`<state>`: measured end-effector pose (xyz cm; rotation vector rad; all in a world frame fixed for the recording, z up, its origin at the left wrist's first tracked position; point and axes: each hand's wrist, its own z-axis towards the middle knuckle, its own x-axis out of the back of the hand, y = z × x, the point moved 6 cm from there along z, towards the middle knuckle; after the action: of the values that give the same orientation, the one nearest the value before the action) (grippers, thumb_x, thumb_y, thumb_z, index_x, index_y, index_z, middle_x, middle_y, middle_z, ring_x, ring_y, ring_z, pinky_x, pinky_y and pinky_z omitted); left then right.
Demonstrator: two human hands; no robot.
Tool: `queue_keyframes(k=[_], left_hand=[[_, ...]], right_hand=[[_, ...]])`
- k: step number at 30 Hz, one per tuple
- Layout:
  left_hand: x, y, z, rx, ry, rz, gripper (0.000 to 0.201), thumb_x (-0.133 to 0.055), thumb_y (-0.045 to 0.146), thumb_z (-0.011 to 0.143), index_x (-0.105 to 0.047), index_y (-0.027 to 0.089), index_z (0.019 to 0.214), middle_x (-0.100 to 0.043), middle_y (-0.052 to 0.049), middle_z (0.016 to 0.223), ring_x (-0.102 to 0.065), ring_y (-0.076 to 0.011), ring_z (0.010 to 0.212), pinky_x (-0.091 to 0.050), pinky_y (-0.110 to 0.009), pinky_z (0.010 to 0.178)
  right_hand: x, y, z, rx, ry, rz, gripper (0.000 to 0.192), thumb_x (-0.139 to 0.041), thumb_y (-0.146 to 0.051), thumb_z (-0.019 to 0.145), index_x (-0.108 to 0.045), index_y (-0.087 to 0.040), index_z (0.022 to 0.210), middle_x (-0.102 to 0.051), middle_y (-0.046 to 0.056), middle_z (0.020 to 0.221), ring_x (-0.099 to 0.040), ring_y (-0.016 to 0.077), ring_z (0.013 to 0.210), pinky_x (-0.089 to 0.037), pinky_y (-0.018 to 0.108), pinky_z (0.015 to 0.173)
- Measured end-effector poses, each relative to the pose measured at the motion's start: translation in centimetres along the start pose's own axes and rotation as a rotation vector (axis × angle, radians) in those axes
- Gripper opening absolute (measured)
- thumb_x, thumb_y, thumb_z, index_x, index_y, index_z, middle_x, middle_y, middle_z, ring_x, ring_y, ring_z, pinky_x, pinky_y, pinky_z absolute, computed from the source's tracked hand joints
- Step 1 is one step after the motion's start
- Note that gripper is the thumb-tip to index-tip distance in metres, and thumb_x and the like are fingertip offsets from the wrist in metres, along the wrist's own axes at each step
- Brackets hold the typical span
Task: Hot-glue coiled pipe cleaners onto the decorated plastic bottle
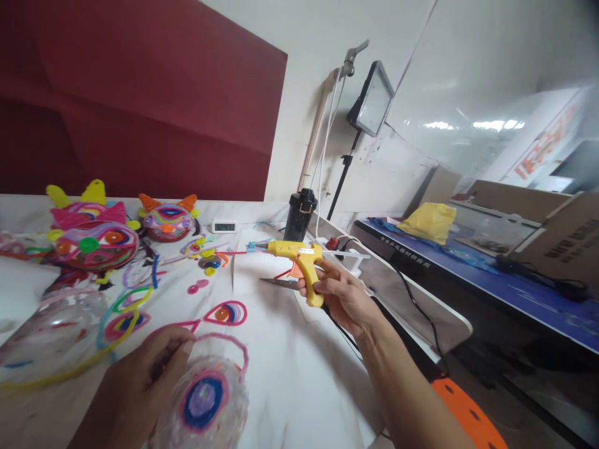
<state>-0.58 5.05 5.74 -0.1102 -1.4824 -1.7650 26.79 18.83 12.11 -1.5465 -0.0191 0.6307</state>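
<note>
My right hand (344,296) is wrapped round the grip of a yellow hot glue gun (299,259), its nozzle pointing left and a glue stick poking out behind. My left hand (159,368) pinches a pink pipe cleaner (229,340) that bends to the right. Below that hand sits a clear rounded shell (224,405) with a circle of blue, pink and lilac pipe cleaner on it. An eye shape (227,313) of pink, lilac and orange pipe cleaner lies just beyond. Scissors (278,284) are partly hidden behind the glue gun.
Finished colourful masks (93,243) stand at the back left. Loose yellow pipe cleaner (88,362) curves along the left. A black bottle (299,215), a digital clock (224,226) and a power strip lie at the back. A black cable (416,299) hangs over the table's right edge.
</note>
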Motion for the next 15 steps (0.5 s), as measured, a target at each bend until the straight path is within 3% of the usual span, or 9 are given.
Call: queue_keyframes(k=[5,8,11,15], left_hand=[[0.0,-0.3,0.1,0.003,-0.002,0.006,0.024,-0.056,0.050,0.086,-0.068,0.029,0.087,-0.078,0.007,0.078,-0.074,-0.0217,0.075,-0.050,-0.024,0.058],[0.2,-0.3,0.4,-0.041,-0.030,0.033,0.025,-0.056,0.050,0.088,-0.069,0.028,0.087,-0.078,0.005,0.079,-0.073,-0.0218,0.073,-0.050,-0.025,0.059],[0.2,0.2,0.6,-0.088,-0.107,0.050,0.029,-0.056,0.050,0.087,-0.070,0.025,0.086,-0.076,0.002,0.073,-0.071,-0.0216,0.064,-0.049,-0.026,0.054],[0.4,0.9,0.7,-0.056,-0.104,0.034,0.033,-0.051,0.052,0.087,-0.068,0.023,0.082,-0.069,0.002,0.061,-0.067,-0.0209,0.056,-0.048,-0.027,0.053]], right_hand=[[-0.5,-0.7,-1.1,-0.015,0.044,0.023,0.035,-0.084,-0.020,0.060,-0.071,-0.021,0.093,-0.076,0.002,0.085,-0.070,0.0182,0.069,-0.056,0.030,0.068],[-0.6,-1.0,-2.2,-0.007,0.075,0.023,0.032,-0.093,-0.023,0.059,-0.070,-0.021,0.082,-0.076,0.002,0.092,-0.069,0.0166,0.071,-0.056,0.028,0.066],[-0.2,-1.3,-3.8,0.007,0.111,0.022,0.033,-0.099,-0.025,0.057,-0.069,-0.021,0.070,-0.074,0.000,0.083,-0.069,0.0155,0.069,-0.055,0.024,0.063],[0.2,-1.2,-6.5,-0.027,0.148,-0.009,0.032,-0.101,-0.025,0.061,-0.079,-0.019,0.084,-0.075,0.003,0.074,-0.067,0.0153,0.066,-0.054,0.021,0.057]])
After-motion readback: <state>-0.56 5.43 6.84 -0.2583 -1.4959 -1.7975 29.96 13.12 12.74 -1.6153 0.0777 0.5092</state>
